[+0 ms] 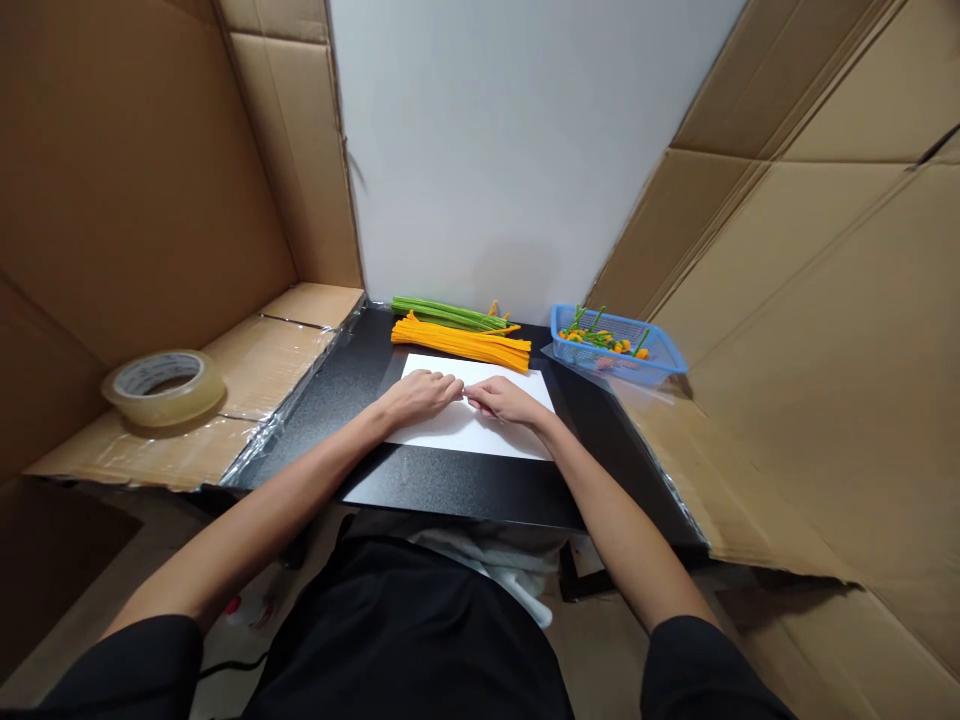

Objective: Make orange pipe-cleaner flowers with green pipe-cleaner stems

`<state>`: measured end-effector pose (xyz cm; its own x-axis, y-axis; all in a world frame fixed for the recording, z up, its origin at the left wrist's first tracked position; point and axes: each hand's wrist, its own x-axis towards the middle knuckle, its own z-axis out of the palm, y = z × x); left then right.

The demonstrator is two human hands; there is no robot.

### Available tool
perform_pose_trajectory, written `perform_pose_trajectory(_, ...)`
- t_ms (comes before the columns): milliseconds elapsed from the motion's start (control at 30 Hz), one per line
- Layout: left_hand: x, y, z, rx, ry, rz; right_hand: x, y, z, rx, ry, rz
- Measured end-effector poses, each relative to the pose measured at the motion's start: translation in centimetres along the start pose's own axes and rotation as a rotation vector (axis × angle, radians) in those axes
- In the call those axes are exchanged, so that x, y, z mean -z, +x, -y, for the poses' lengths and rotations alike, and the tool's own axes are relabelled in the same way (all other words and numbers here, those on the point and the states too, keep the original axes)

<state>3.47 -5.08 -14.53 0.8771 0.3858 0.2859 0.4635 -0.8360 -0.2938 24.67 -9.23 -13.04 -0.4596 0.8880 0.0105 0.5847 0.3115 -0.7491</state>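
My left hand (424, 396) and my right hand (504, 399) meet over a white sheet of paper (480, 437), fingertips almost touching. Both have their fingers curled into a pinch. Whatever lies between the fingertips is too small or hidden to name. Just beyond the paper rests a bundle of orange-yellow fuzzy stems, like pipe cleaners (461, 343). Behind it lies a bundle of green fuzzy stems (446, 311), with a few orange ends poking out at its right.
At the back right, a blue plastic basket (667, 352) holds several small orange-and-green pieces. A wide roll of clear tape (166, 388) lies on the cardboard ledge to the left. Cardboard walls (832, 330) flank the black tabletop (465, 488), and a pale wall stands behind.
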Motion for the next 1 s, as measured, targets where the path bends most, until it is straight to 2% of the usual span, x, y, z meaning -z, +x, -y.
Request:
perform_pose_trajectory(133, 0.2, -0.7, 1.2, -0.013, 0.052, -0.023, 1.5, -0.8, -0.2, -0.185, 0.261, 0.114)
perform_pose_trajectory(233, 0.1, -0.8, 1.6, -0.029, 0.053, -0.026, 2.9, -1.4, -0.6, -0.263, 0.366, 0.214)
perform_pose_trajectory(367, -0.2, -1.0, 2.7, 0.044, -0.012, -0.009, 5.7, -3.0, -2.2, -0.293, 0.377, 0.217)
perform_pose_trajectory(400, -0.3, -1.2, 3.2, 0.087, -0.031, 0.008, 6.5, -3.6, -2.8, -0.309, 0.353, 0.181)
perform_pose_trajectory(433, -0.4, -1.5, 3.7, 0.150, -0.052, 0.032, 7.3, -4.3, -3.6, -0.345, 0.325, 0.087)
perform_pose_trajectory(500, -0.4, -2.0, 4.6, 0.325, -0.108, 0.009, 8.7, -5.5, -5.2, -0.479, 0.220, -0.249)
perform_pose_trajectory(567, -0.3, -2.3, 4.9, 0.415, -0.168, -0.026, 9.6, -6.2, -6.8, -0.539, 0.148, -0.385)
perform_pose_trajectory(633, -0.3, -2.2, 4.7, 0.430, -0.204, -0.010, 10.0, -6.5, -8.0, -0.597, 0.079, -0.441)
perform_pose_trajectory(767, -0.9, -1.7, 3.8, 0.414, -0.255, 0.045, 10.5, -6.8, -9.6, -0.677, -0.043, -0.459)
perform_pose_trajectory(1000, -3.0, -2.0, 4.6, 0.391, -0.525, -0.038, 12.4, -8.6, -12.1, -0.780, -0.370, -0.607)
